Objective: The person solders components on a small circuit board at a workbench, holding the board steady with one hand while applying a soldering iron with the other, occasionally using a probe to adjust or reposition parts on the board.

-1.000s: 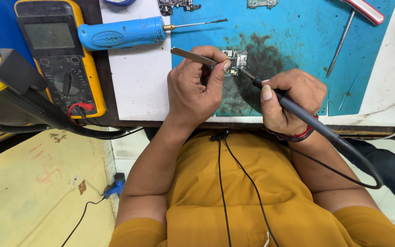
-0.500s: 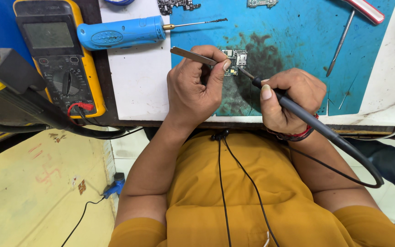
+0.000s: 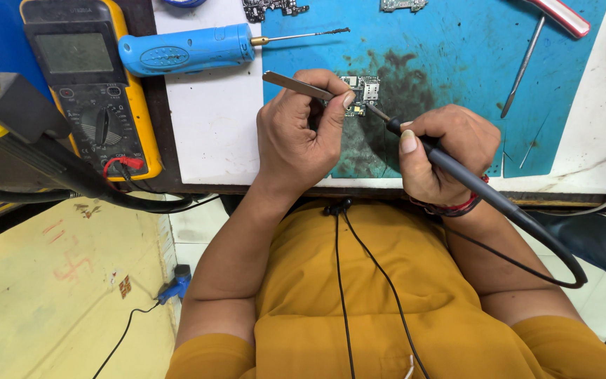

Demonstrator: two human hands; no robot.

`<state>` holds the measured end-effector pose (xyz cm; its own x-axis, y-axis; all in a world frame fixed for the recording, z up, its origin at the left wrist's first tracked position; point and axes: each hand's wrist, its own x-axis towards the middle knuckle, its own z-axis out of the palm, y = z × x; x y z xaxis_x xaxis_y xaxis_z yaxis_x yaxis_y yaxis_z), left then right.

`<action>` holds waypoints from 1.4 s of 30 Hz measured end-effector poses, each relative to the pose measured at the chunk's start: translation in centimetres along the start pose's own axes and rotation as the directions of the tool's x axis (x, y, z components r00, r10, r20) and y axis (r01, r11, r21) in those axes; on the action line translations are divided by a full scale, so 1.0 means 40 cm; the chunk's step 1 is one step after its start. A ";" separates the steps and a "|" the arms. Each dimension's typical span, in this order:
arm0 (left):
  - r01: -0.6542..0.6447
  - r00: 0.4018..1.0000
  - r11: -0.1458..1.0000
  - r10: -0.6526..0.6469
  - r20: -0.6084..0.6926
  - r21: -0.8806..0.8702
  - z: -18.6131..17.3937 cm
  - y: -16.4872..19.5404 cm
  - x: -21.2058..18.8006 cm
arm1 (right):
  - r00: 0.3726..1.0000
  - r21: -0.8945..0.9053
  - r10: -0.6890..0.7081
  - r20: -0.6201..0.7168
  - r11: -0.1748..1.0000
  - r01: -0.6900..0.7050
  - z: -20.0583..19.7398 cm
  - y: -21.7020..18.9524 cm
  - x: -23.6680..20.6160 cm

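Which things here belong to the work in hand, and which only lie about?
In use:
- thin metal tweezers, left hand
- black corded soldering iron, right hand
- small green circuit board

Lying about:
- blue-handled screwdriver
- yellow multimeter
- red-handled tool

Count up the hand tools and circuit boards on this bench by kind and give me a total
Metal tweezers in the left hand: 1
Black soldering iron in the right hand: 1
Blue-handled screwdriver: 1
Red-handled tool: 1
Thin metal probe: 1
Yellow multimeter: 1
Small circuit boards: 3
Total: 9
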<state>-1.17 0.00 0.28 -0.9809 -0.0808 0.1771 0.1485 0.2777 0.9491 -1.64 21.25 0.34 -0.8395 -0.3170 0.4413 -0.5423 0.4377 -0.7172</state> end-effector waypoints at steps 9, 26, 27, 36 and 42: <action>0.004 1.000 1.000 -0.004 -0.002 -0.005 0.000 -0.001 0.000 | 1.000 -0.003 0.009 0.009 1.000 -0.009 -0.001 -0.001 -0.001; 0.002 1.000 1.000 -0.002 -0.006 0.007 -0.002 0.003 -0.001 | 1.000 0.008 0.002 0.009 1.000 -0.002 0.001 0.001 -0.002; 0.006 1.000 1.000 -0.006 -0.004 0.003 -0.002 0.003 -0.001 | 1.000 0.006 0.002 0.010 1.000 -0.002 0.000 0.001 -0.001; 0.005 1.000 1.000 -0.005 -0.001 0.012 -0.001 0.002 -0.001 | 1.000 0.008 -0.004 0.011 1.000 0.004 -0.001 -0.001 0.002; 0.002 1.000 1.000 -0.002 -0.004 0.004 -0.001 0.000 -0.002 | 1.000 0.011 -0.004 0.018 1.000 0.004 -0.001 -0.003 0.002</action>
<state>-1.10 -0.04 0.30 -0.9806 -0.0855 0.1766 0.1462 0.2816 0.9483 -1.65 21.18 0.50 -0.8366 -0.3340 0.4342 -0.5449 0.4271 -0.7215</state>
